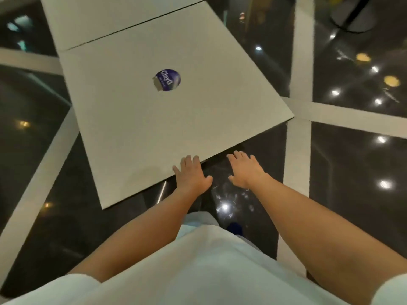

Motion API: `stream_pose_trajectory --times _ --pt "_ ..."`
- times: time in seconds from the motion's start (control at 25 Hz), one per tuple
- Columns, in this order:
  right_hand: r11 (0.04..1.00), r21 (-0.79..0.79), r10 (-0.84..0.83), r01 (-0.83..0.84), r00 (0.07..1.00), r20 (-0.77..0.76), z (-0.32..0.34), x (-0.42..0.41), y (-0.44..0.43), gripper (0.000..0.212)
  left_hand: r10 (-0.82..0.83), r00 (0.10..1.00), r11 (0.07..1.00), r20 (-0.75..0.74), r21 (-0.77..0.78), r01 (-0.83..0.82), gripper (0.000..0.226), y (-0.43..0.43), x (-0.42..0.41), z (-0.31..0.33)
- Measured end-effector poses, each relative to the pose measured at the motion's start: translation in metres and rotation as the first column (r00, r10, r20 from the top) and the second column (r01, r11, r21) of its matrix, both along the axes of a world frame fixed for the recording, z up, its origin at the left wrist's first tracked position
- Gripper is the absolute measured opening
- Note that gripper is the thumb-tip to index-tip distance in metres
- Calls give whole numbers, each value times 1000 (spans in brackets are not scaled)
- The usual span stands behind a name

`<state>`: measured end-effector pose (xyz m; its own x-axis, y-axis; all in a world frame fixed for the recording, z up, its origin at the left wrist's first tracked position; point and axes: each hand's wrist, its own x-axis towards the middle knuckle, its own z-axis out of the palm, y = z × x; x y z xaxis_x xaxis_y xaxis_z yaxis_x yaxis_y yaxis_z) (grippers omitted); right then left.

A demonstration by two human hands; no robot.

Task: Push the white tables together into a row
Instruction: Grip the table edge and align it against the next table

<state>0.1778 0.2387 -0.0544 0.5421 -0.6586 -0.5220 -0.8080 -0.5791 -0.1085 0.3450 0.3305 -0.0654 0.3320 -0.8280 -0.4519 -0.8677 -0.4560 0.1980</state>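
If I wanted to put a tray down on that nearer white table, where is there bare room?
Nearly all of the near white table is bare. The round purple sticker lies flat near the middle; open surface surrounds it, up to the seam with the far white table. The only crowded spot is the near edge, where the left hand rests and the right hand reaches in.

Left hand (191,173) rests flat on the near white table's (136,119) edge; right hand (246,170) hovers beside it.
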Motion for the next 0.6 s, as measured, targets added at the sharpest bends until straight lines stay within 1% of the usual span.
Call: stream_pose_trajectory --times 0.16,0.28,0.44,0.52,0.6 --pt "982 -49 184 -182 982 41 -9 7 -38 83 132 991 991 -30 21 -132 87 -16 -22 -4" --pt "962 -84 266 -261 963 49 -18 15 -63 88 145 989 989 2 4 -145 93 -36 -27 -14" --pt "932 -126 342 -340 940 -2 -41 27 -101 96 122 992 992 39 -17 -121 103 -73 -19 -38" --pt "919 -116 377 -377 926 -17 -55 33 -119 101 116 991 993 60 10 -117 111 -86 -11 -51" --pt "885 -130 444 -447 895 -54 -68 36 -133 107 103 990 993 95 39 -108 121 -93 -5 -66"
